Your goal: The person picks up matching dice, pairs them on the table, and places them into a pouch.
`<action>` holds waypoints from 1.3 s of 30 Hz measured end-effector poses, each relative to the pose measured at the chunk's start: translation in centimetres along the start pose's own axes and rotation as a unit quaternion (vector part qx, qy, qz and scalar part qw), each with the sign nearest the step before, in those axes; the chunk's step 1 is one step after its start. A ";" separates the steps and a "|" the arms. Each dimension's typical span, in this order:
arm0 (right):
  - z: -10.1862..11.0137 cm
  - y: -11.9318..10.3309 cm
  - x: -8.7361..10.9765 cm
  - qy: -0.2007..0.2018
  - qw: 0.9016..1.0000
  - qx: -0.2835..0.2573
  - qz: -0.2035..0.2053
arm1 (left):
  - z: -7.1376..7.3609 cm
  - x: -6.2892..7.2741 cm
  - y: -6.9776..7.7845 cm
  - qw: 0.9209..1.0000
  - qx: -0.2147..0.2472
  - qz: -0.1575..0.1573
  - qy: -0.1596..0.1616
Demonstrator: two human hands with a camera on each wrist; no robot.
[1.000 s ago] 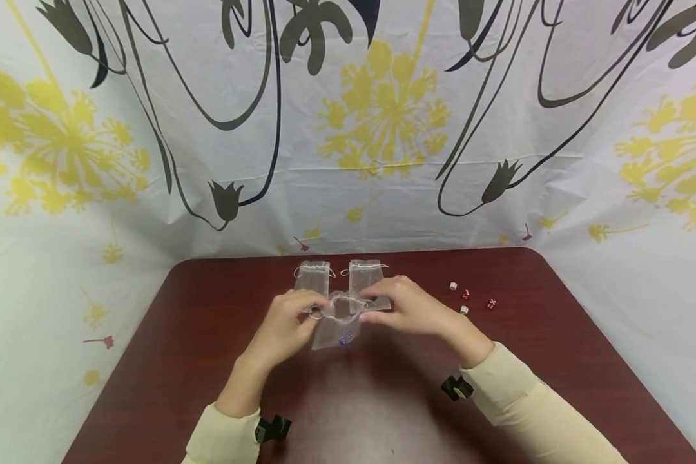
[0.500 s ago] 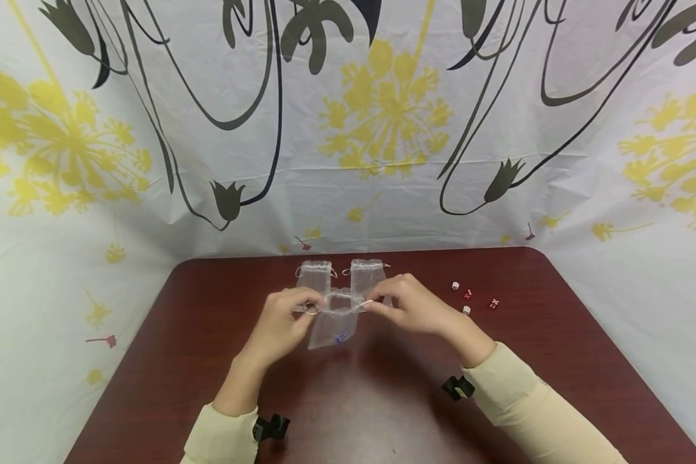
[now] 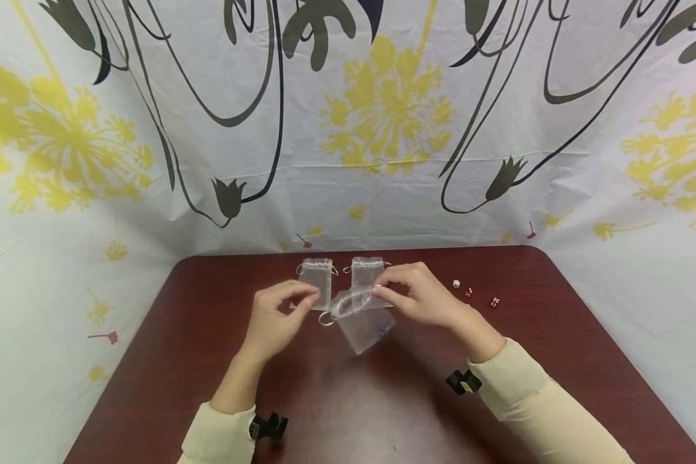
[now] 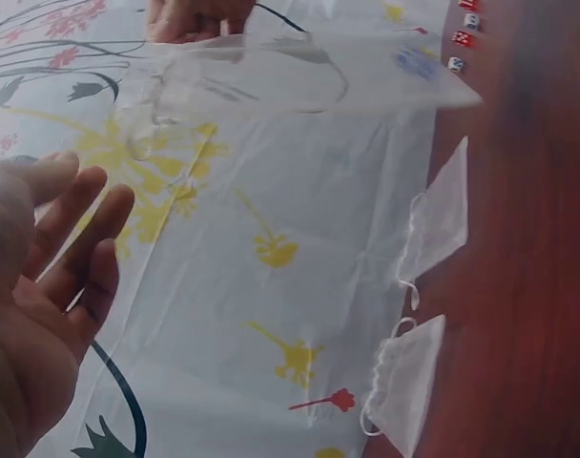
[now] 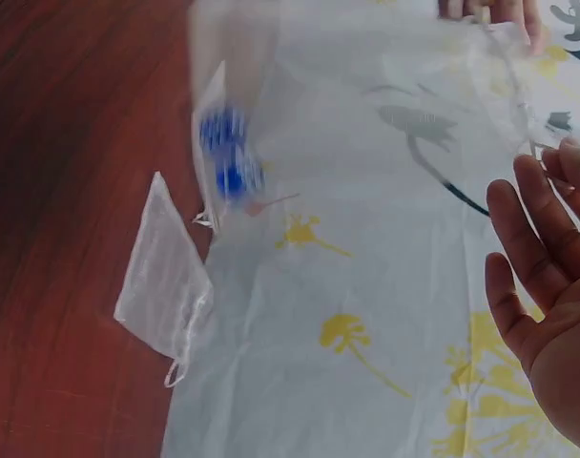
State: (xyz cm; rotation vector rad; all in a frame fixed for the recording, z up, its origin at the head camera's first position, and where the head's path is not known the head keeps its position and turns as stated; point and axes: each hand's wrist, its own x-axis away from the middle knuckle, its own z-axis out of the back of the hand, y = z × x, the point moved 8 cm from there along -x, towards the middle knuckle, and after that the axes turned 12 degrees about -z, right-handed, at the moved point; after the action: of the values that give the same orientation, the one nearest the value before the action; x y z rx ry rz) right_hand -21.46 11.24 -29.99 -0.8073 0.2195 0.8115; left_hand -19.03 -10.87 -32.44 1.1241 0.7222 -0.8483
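A sheer white drawstring pouch (image 3: 364, 330) hangs tilted above the table with blue dice (image 5: 231, 157) inside its lower corner. My right hand (image 3: 420, 293) pinches the pouch at its gathered mouth, between thumb and index finger. My left hand (image 3: 275, 319) is just left of the pouch, thumb and fingertips near each other. In the left wrist view that left hand (image 4: 66, 267) shows apart from the pouch, its fingers loosely bent around nothing. A loop of white cord (image 3: 326, 319) dangles from the pouch's left side.
Two more sheer pouches, a left one (image 3: 315, 280) and a right one (image 3: 367, 274), lie flat toward the table's back edge. Right of them are a white die (image 3: 455, 283) and red dice (image 3: 495, 301); my right wrist nearly covers another. A patterned cloth (image 3: 383, 212) stands behind the table (image 3: 209, 335).
My left hand has let go of the pouch's mouth and drawn left. The pouch has swung right in my right hand, its blue dice moving to the right, and its mouth has narrowed.
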 end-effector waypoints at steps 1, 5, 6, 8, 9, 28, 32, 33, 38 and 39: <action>0.1 -0.1 0.0 0.000 1.000 -0.003 0.001 | -0.2 0.1 0.0 1.000 -0.005 -0.002 -0.008; 0.3 -0.4 -0.2 0.003 1.000 -0.004 0.004 | -0.8 0.7 0.6 0.999 -0.014 -0.034 -0.040; 0.3 -0.4 -0.2 0.004 1.000 -0.005 0.003 | -0.9 0.8 0.8 0.997 -0.019 -0.049 -0.048; 0.4 -0.4 -0.1 0.007 1.000 -0.006 -0.002 | -1.3 0.9 1.3 0.994 -0.030 -0.075 -0.069; 0.4 -0.3 0.0 0.008 1.000 -0.007 -0.003 | -1.4 0.9 1.6 0.993 -0.036 -0.085 -0.077; 1.0 0.8 0.3 0.007 0.999 -0.016 -0.033 | -1.3 0.4 1.7 0.990 -0.017 -0.063 -0.126; 1.1 1.4 0.8 -0.016 0.998 -0.021 -0.049 | -0.5 0.1 0.9 0.986 -0.010 -0.010 -0.167; 1.0 1.4 0.9 -0.024 0.998 -0.022 -0.046 | -0.2 -0.1 0.9 0.986 -0.011 -0.006 -0.168; 0.9 0.8 1.5 -0.043 0.999 0.002 -0.010 | 1.3 -0.9 0.8 0.983 -0.053 -0.020 -0.174; 1.0 0.7 1.6 -0.040 0.999 0.013 -0.005 | 1.5 -1.0 0.8 0.981 -0.066 -0.021 -0.179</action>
State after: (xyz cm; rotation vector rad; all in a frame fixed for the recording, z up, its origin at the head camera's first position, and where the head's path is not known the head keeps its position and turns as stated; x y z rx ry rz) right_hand -20.98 13.15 -30.38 -0.7489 0.1539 0.8282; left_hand -18.73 -11.97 -30.77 0.8118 0.4952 -0.9924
